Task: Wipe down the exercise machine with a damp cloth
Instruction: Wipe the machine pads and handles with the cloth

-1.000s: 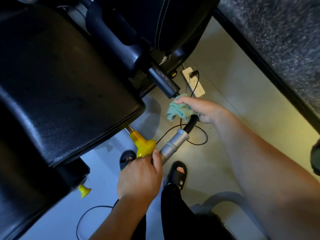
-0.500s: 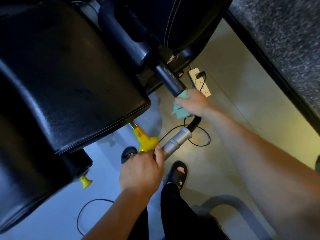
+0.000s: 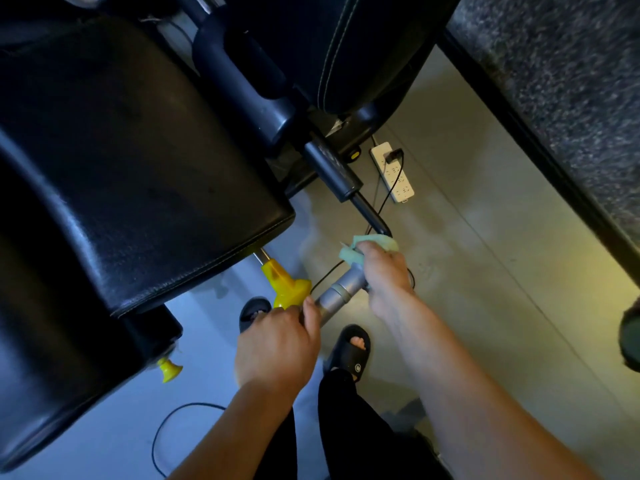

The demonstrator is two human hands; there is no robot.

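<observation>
The exercise machine has a black padded seat (image 3: pixel 138 174) on the left and a thin black bar (image 3: pixel 372 218) that ends in a silver handle (image 3: pixel 337 291). My right hand (image 3: pixel 384 275) grips a green cloth (image 3: pixel 353 252), wrapped round the bar just above the silver part. My left hand (image 3: pixel 277 344) holds the lower end of the silver handle, beside a yellow adjustment knob (image 3: pixel 285 287).
A white power strip (image 3: pixel 393 173) with a black plug and cable lies on the floor behind the bar. A second yellow knob (image 3: pixel 169 368) sticks out under the seat. My feet in black sandals (image 3: pixel 349 349) stand below. A dark speckled wall base (image 3: pixel 554 98) runs along the right.
My right hand has slid the cloth down the black bar, from just under the thick black sleeve toward the silver handle. The left hand has kept its hold.
</observation>
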